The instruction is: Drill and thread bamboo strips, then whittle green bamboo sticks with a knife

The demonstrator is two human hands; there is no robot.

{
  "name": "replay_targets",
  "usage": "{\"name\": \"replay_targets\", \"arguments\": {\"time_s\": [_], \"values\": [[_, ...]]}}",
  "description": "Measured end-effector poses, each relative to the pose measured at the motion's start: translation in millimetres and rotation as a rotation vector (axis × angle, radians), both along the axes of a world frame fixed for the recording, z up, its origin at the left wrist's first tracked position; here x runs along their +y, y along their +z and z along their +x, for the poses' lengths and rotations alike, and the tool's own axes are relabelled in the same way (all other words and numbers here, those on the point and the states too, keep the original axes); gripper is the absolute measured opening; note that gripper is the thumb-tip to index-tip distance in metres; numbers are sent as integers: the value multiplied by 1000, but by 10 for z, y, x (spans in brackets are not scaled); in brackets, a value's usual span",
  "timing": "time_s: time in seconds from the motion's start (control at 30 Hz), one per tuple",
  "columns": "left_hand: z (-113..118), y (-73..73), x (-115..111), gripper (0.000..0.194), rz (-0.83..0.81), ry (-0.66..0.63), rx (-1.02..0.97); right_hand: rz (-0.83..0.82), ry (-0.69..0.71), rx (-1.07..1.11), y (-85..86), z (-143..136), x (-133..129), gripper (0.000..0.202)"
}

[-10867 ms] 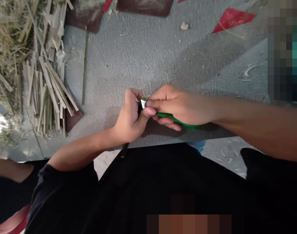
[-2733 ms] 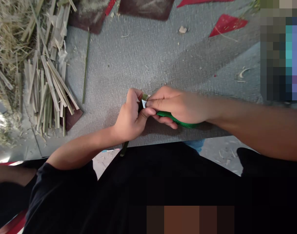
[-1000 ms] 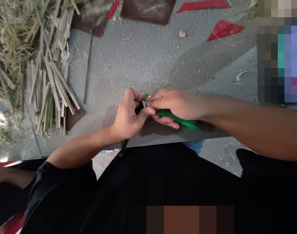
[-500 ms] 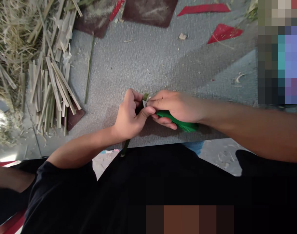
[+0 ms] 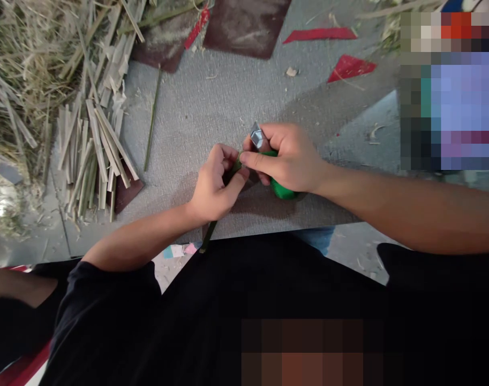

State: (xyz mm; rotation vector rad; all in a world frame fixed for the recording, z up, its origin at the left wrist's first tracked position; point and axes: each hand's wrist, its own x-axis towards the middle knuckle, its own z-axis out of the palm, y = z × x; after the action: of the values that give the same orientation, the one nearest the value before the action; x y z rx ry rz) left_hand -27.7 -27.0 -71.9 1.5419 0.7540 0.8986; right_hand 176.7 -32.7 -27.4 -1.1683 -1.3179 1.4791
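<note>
grey tabletop (image 5: 212,110); green strip (image 5: 209,235) between the left fingers (image 5: 235,185)

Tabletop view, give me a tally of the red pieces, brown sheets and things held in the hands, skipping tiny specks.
Red pieces: 3
Brown sheets: 3
Green-handled cutter, right hand: 1
Green strip, left hand: 1
Total: 8

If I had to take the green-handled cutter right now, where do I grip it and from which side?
Probably the back end of the green-handled cutter, coming from the near side. That end shows below the right hand, while the metal tip sticks out past the fingers toward the far side.
</note>
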Motion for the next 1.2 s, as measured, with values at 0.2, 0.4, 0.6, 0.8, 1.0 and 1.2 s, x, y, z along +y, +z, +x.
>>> {"name": "replay_targets", "arguments": {"time_s": [0.2,0.4,0.6,0.8,1.0,1.2], "values": [[52,30,20,53,-215,-60,-64,22,35,102,-20,46,81,34],[81,25,46,62,-227,-19,-101,85,29,55,-57,67,124,38],[105,-49,107,60,-243,-47,-218,-14,22,127,-65,64,130,43],[104,-80,144,51,-239,-62,-279,-130,184,215,-79,115,107,45],[117,-94,123,56,-311,-118,-286,-226,418,217,-94,164,97,42],[48,-31,96,45,-218,-206,-177,-309,520,300,-148,227,123,46]]}}
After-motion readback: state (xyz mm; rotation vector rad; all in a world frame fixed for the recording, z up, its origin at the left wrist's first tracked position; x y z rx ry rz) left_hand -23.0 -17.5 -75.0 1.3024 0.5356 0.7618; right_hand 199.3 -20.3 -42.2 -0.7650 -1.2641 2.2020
